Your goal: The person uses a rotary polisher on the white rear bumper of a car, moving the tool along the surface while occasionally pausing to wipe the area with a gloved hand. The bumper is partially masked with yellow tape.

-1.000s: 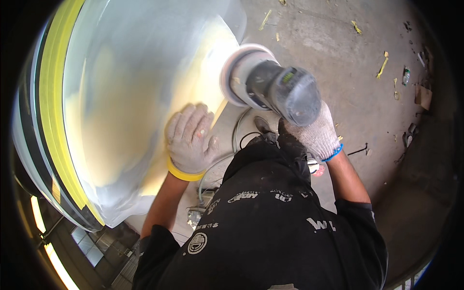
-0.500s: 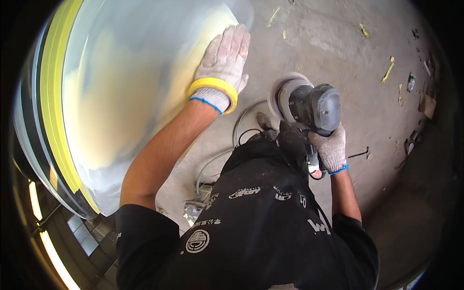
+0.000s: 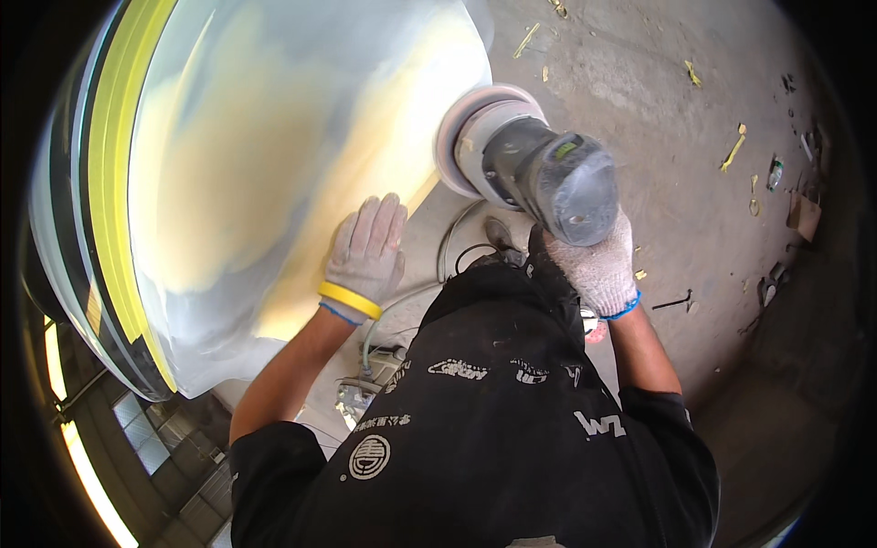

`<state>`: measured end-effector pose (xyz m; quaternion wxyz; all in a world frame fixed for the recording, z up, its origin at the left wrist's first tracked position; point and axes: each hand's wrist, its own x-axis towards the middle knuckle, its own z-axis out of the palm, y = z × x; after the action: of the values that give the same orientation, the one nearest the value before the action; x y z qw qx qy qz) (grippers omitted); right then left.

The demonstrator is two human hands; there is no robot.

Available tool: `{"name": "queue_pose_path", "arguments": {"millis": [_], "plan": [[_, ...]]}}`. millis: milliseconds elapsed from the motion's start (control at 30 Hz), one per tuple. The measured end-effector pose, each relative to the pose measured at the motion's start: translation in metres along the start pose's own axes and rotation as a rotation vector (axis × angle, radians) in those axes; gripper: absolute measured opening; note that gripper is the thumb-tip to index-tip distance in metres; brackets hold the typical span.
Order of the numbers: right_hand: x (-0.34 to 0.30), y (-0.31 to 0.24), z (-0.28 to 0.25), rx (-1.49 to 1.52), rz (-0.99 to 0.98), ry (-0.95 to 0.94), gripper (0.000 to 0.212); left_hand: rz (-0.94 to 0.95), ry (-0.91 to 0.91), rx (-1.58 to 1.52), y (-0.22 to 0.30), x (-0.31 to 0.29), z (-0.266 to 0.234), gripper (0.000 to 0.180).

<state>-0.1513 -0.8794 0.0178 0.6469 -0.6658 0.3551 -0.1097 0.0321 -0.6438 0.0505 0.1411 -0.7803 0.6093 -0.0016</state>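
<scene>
White-gloved, your right hand (image 3: 594, 265) grips a grey round-padded sander (image 3: 534, 169), left hand (image 3: 367, 254) flat, unclenched; tilting could gouge the curved yellow-grey panel (image 3: 242, 169) edge.

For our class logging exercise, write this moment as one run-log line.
left hand: open, gloved, over panel edge; right hand: gloved, gripping sander; sander: at panel edge, contact unclear; yellow ring: around left wrist

1. The place was a workshop, apparently one for bodywork.
2. A large curved panel (image 3: 247, 155) showed cloudy patches of grey, white and pale yellow, with yellow tape (image 3: 114, 183) along one side.
3. A dusty disc sander (image 3: 521, 155) was held up at the panel's edge.
4. Crumpled yellow scraps (image 3: 734, 148) littered the bare grey floor (image 3: 630, 91), where a hose (image 3: 445, 247) also lay.
</scene>
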Motion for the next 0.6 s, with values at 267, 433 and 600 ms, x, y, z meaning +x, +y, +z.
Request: {"name": "queue_pose_path", "arguments": {"millis": [267, 433, 600], "plan": [[0.021, -0.020, 0.007, -0.106, -0.055, -0.051, 0.056, -0.021, 0.143, -0.111, 0.003, -0.022, 0.011, 0.067], [0.023, -0.009, 0.000, -0.377, -0.131, 0.016, 0.050, -0.048, 0.153, -0.168, 0.005, -0.025, 0.018, 0.065], [0.037, -0.008, -0.003, -0.383, -0.186, 0.005, 0.051, -0.046, 0.179, -0.174, 0.005, -0.026, 0.021, 0.063]]}}
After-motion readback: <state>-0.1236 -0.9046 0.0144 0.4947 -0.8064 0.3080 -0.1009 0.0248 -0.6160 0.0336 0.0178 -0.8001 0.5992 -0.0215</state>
